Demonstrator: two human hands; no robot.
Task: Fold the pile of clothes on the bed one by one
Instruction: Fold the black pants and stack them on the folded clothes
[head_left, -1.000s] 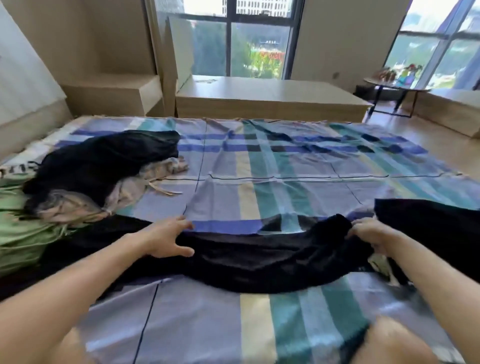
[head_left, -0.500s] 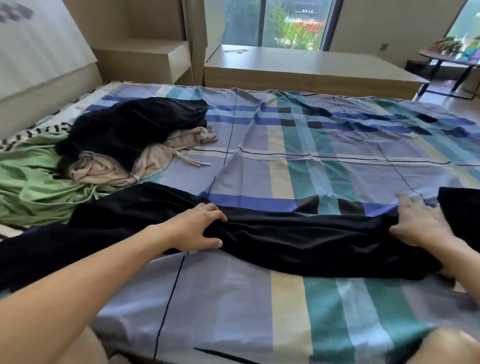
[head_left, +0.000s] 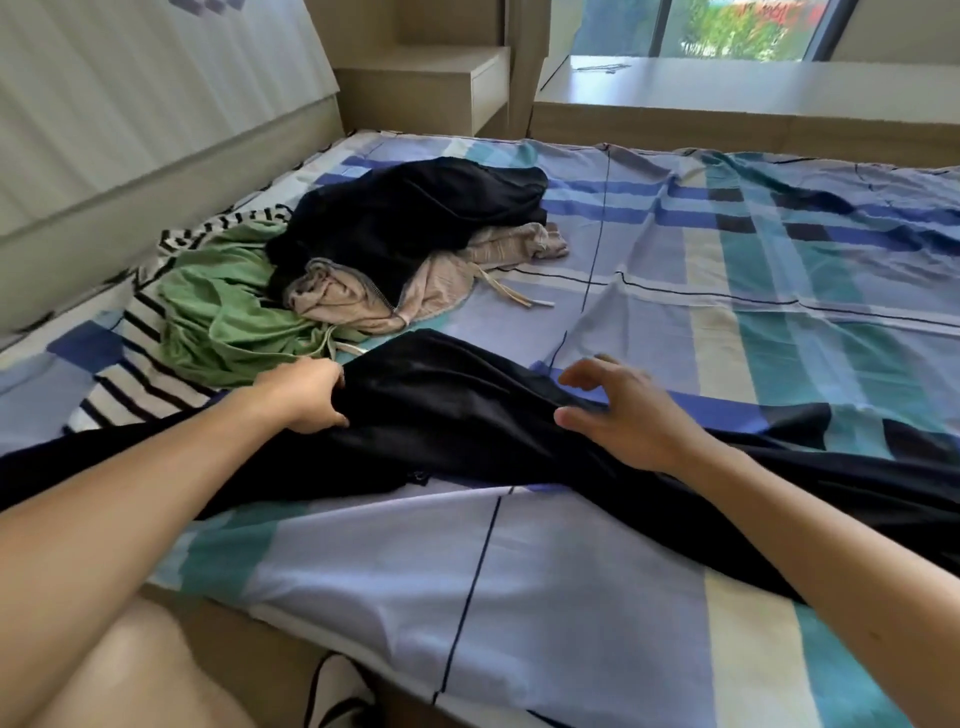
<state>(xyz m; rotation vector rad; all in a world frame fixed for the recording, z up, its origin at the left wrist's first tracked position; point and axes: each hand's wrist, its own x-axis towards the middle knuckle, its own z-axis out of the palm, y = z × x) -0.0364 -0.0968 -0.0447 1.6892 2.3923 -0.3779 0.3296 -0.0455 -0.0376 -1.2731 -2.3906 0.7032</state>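
While half a second ago the right hand lay flat on the far right end of the black garment, it is now lifted and nearer the middle. The right hand (head_left: 618, 410) has its fingers spread wide and bent, holding nothing; whether the thumb touches the cloth cannot be told. The left hand (head_left: 306, 397) has shifted to the garment's upper left edge, where its fingers curl over the cloth and grip it. The view has also swung left, so the headboard (head_left: 130, 130) now fills the upper left corner.

The black garment (head_left: 457, 415) lies stretched across the near part of the bed (head_left: 571, 597), on a blue, teal and cream checked sheet, running from the left edge under both forearms to the right edge. Just behind the left hand sits the pile of clothes (head_left: 363, 260): a dark item (head_left: 415, 218) on top, a beige item (head_left: 358, 301) with a drawstring under it, and a green item (head_left: 223, 322) on the near left side, touching a black-and-white striped cloth (head_left: 130, 384). The pile lies close to the garment's upper edge.

Beyond the bed stand a wooden bedside shelf (head_left: 431, 83), a low wooden platform (head_left: 727, 98) and a window (head_left: 727, 26). A bare knee (head_left: 130, 670) and a shoe (head_left: 337, 696) show at the bottom.
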